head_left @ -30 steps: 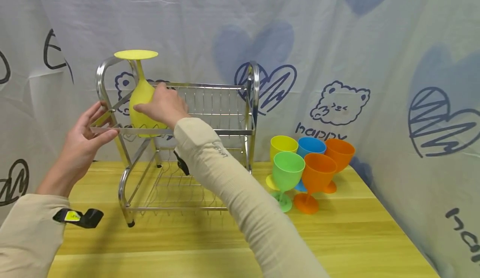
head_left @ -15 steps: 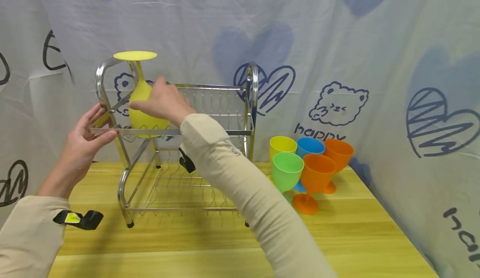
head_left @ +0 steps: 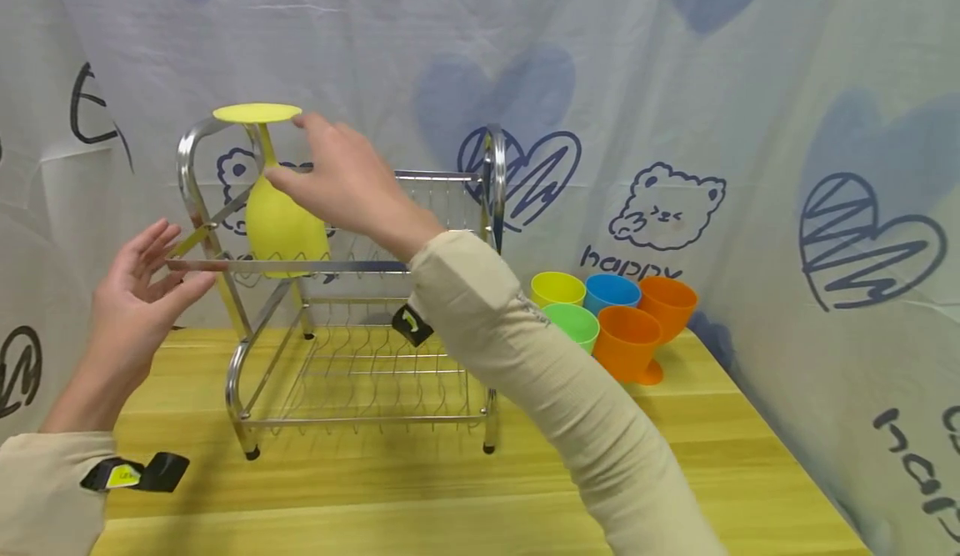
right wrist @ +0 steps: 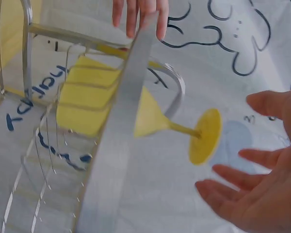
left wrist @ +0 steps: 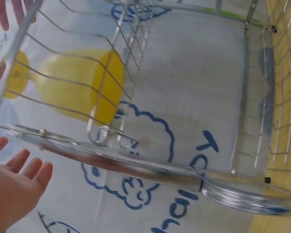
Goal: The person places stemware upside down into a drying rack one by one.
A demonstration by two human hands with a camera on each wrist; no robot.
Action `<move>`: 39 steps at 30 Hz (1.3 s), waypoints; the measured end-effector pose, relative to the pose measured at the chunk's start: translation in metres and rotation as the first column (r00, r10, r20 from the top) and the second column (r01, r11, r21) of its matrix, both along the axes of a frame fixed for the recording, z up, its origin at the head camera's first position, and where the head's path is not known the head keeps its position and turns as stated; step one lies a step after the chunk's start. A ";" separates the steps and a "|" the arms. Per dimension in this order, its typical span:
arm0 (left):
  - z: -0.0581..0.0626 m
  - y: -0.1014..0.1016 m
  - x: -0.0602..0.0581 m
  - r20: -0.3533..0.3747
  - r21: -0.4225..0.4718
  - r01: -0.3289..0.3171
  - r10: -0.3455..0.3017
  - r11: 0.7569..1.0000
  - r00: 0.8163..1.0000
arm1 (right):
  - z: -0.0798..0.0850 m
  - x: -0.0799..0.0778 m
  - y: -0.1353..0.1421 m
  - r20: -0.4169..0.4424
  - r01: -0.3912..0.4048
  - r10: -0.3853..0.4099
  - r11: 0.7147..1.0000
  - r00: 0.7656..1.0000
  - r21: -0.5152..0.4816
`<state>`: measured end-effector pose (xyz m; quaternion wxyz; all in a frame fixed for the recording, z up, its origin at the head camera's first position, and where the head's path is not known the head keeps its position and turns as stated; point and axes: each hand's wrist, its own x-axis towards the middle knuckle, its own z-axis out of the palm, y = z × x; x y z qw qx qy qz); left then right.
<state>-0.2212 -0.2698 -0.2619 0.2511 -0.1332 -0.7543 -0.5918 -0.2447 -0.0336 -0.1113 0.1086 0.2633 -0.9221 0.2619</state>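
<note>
Backdrop [head_left: 360, 47]: is hanging behind the table, displaying hearts and bear drawings.
Table [head_left: 375, 502]: is supporting the rack and five upright goblets.
Rack [head_left: 360, 267]: is standing on four feet, two tiers showing.
Upright goblets: are standing close together right of the rack; yellow [head_left: 558, 289], blue [head_left: 612, 292], green [head_left: 573, 327], two orange [head_left: 628, 343].
Right hand [head_left: 352, 177]: is hanging beside the inverted goblet's stem and foot, thumb and fingers spreading apart; the right wrist view is showing a gap, nothing in the grasp.
Left hand [head_left: 135, 310]: is extending around the upper tier's front left corner, fingers apart; contact with the metal cannot be told.
Inverted yellow goblet [head_left: 279, 214]: is sitting rim down in the upper tier's left end, between both hands.
</note>
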 end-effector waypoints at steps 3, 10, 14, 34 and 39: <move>0.002 0.004 0.008 -0.082 0.091 0.001 0.006 0.996 0.997 | 0.002 0.006 0.018 -0.053 -0.083 0.081 0.996 0.995 -0.029; 0.015 0.019 0.030 -0.160 -0.012 -0.173 0.169 0.985 0.973 | 0.001 0.025 0.063 -0.275 -0.205 0.163 0.970 0.947 -0.132; 0.020 0.033 0.043 -0.209 -0.057 -0.212 0.196 0.976 0.958 | -0.004 0.033 0.088 -0.422 -0.284 0.194 0.945 0.886 -0.163; -0.008 0.079 0.060 -0.395 -0.062 0.086 -0.103 0.994 0.913 | -0.070 0.042 0.219 -0.438 -0.099 -0.030 0.959 0.898 -0.267; -0.023 0.086 0.062 -0.300 -0.158 0.068 -0.113 0.985 0.947 | -0.089 0.042 0.243 -0.284 0.045 -0.121 0.965 0.951 -0.260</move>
